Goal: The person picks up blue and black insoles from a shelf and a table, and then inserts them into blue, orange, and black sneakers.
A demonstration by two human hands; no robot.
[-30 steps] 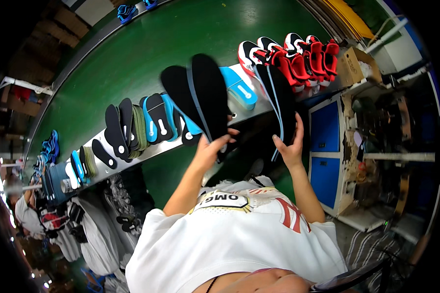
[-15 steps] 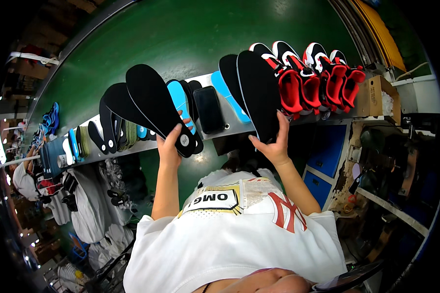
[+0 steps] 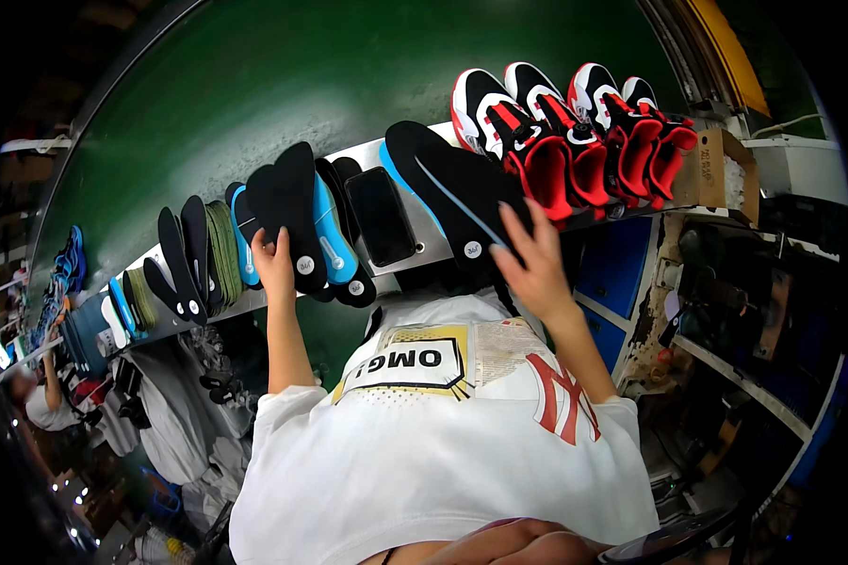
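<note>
My left hand [image 3: 275, 271] is closed on the heel part of two fanned black insoles [image 3: 295, 193], with fingertips on top and the rest hidden. A blue insole [image 3: 330, 231] lies just right of them. My right hand [image 3: 537, 278] has its thumb and fingers around the heel end of a tilted black insole [image 3: 466, 174], its pale edge showing. Beneath that one lie another black insole with a round white label [image 3: 472, 250] and a blue insole [image 3: 410, 188]. Between the two groups lies a dark phone [image 3: 381, 217].
Several black, white and red shoes [image 3: 575, 132] stand at the right of the metal ledge, beside a cardboard box [image 3: 725, 174]. Further left are green insoles [image 3: 221, 250] and blue shoes [image 3: 68, 264]. A green surface [image 3: 367, 56] extends beyond. Another person [image 3: 52, 395] is at the far left.
My left hand and its two black insoles have shifted left, uncovering the blue insole. The insole in my right hand has tipped down leftward over the others, and my right fingers have spread wider.
</note>
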